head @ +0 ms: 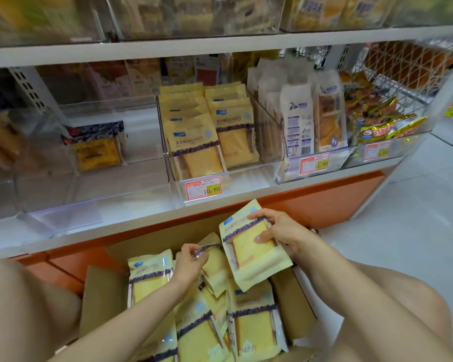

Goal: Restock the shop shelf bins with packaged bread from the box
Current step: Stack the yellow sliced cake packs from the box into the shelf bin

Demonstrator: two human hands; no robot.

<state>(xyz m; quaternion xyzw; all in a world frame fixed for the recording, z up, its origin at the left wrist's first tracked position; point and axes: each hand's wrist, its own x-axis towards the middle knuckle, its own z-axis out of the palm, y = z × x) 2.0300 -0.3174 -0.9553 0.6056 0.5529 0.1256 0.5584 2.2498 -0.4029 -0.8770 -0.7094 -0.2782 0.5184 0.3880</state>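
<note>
Right hand clamped on pale-yellow plastic bread packet, left hand pinching second packet over brown cardboard box; slot upright, label-forward, into clear acrylic bin.

Bread packs in open box below shelf, clear bin above, wire basket far right

White shelf boards are stacked one above the other. A pale post with rows of holes is seen at the back left. An orange panel is set under the lowest board. On the right, a shiny white tiled floor is seen below a white wire basket.
</note>
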